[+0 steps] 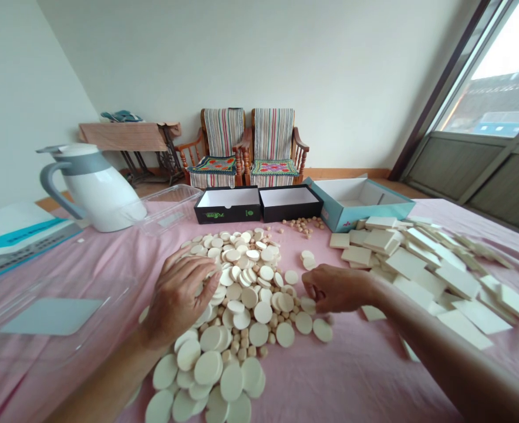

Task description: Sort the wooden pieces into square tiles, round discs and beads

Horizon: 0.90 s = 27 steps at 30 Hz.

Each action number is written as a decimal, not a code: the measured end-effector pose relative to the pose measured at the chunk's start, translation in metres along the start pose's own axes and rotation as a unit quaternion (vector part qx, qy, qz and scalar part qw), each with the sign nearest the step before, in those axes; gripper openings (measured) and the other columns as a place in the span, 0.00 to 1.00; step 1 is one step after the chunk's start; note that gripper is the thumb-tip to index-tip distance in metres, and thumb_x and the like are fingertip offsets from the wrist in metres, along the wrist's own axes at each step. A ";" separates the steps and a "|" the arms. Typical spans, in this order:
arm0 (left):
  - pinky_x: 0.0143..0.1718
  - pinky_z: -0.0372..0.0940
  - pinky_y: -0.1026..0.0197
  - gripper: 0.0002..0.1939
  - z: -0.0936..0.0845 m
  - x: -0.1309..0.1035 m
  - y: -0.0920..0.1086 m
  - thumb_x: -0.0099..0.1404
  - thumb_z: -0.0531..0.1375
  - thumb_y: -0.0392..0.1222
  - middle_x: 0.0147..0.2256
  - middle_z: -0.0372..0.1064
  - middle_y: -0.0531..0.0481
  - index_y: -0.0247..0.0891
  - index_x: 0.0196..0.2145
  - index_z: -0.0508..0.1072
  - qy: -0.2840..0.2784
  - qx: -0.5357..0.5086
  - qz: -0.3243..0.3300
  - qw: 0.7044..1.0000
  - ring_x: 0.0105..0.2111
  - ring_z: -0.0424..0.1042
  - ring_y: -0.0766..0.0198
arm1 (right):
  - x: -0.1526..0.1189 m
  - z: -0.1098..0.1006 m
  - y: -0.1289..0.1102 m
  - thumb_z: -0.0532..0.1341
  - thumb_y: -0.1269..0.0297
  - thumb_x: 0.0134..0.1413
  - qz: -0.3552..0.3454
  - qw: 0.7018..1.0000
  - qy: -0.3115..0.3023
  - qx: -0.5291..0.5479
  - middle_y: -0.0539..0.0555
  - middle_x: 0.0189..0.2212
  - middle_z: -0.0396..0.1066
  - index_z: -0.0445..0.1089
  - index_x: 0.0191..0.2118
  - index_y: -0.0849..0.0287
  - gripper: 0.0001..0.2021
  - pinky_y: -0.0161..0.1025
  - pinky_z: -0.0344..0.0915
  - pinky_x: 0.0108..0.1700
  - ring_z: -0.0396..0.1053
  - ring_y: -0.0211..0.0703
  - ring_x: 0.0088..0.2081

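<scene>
Head view: left hand spread over pale discs, right hand curled, grip unclear.

Item 1: L forearm, bare, entering at lower L of view, angled fwd & inward to L wrist; L hand w/ back up, fairly flat, slightly arched; L fingers close tog., pointing inward & fwd; L thumb set apart from palm, tip near fingertips

Item 2: R forearm, bare, entering at lower R, angled fwd & inward to R wrist; R hand turned toward L hand, knuckles bent; R fingers curled under, tips partly hidden, grip unclear

Item 3: both hands approx. level w/ each other, well apart
</scene>
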<state>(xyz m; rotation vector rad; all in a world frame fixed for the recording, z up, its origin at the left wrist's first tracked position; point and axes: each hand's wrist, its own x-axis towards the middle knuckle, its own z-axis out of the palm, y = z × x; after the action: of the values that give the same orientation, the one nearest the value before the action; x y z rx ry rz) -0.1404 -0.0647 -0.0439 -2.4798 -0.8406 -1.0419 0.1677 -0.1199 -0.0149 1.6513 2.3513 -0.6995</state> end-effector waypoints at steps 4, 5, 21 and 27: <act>0.53 0.61 0.50 0.04 0.000 0.000 -0.001 0.63 0.58 0.38 0.36 0.76 0.49 0.39 0.36 0.72 -0.003 0.000 0.000 1.000 0.38 0.74 0.60 | 0.001 -0.001 0.004 0.59 0.69 0.45 -0.018 0.999 0.024 -0.014 0.55 0.33 0.72 0.67 0.30 0.59 0.03 0.37 0.57 0.34 0.67 0.45 0.37; 0.53 0.61 0.50 0.04 0.000 0.000 -0.001 0.63 0.58 0.38 0.36 0.76 0.49 0.39 0.36 0.72 -0.003 0.000 -0.001 1.000 0.38 0.74 0.60 | 0.000 -0.001 0.004 0.59 0.68 0.45 -0.016 0.999 0.027 -0.016 0.55 0.33 0.72 0.67 0.30 0.59 0.03 0.37 0.57 0.35 0.67 0.45 0.37; 0.52 0.61 0.50 0.04 0.000 0.000 -0.001 0.64 0.57 0.38 0.36 0.75 0.49 0.39 0.36 0.72 -0.010 0.000 -0.002 1.000 0.38 0.73 0.59 | 0.011 -0.006 0.028 0.55 0.71 0.52 0.077 0.942 0.326 0.014 0.57 0.37 0.70 0.66 0.39 0.61 0.08 0.36 0.57 0.36 0.66 0.41 0.35; 0.51 0.62 0.50 0.04 -0.001 0.000 -0.001 0.64 0.57 0.38 0.35 0.75 0.50 0.39 0.36 0.72 -0.013 -0.003 -0.004 1.000 0.38 0.73 0.60 | -0.014 -0.009 0.016 0.63 0.65 0.43 0.026 0.998 -0.004 -0.064 0.56 0.33 0.71 0.70 0.32 0.59 0.07 0.38 0.58 0.35 0.69 0.48 0.37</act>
<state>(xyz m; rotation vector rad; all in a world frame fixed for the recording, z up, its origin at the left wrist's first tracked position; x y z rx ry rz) -0.1416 -0.0647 -0.0436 -2.5018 -0.8571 -1.0189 0.1887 -0.1229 -0.0054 1.6454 2.2862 -0.5317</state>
